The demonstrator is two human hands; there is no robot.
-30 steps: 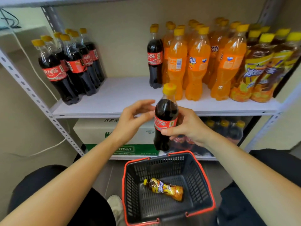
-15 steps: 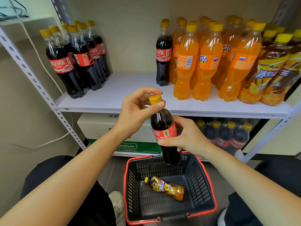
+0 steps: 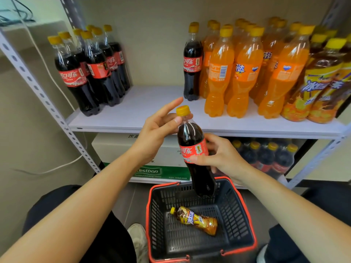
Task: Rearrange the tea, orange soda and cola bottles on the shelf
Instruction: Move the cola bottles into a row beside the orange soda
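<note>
1. Far left of the white shelf: a cola group stands upright in a tight cluster against the perforated rack post. All have yellow caps and red labels.
2. Lower tier, left of centre: a white and green carton.
3. Left hand: it pinches the neck of the held cola bottle just under the cap. The thumb is on the near side, a fingertip shows at the far side, and the forefinger is stretched out clear of the bottle.
4. The held cola bottle is in mid-air in front of the shelf edge, tilted, with its cap up and to the left and its base above the back rim of the basket.
5. Shelf, centre: a lone cola bottle stands upright, touching the orange row.
6. In the basket on the floor: one tea bottle lies on its side.
7. Right hand: it grasps the same bottle at the label, with the thumb across the front and the fingers curled behind.
8. Shelf, right of centre: the orange soda bottles stand upright in packed rows.
9. Lower tier, right: a wrapped cola pack.
10. Far right of the shelf: the tea bottles stand just beside the orange sodas.
</note>
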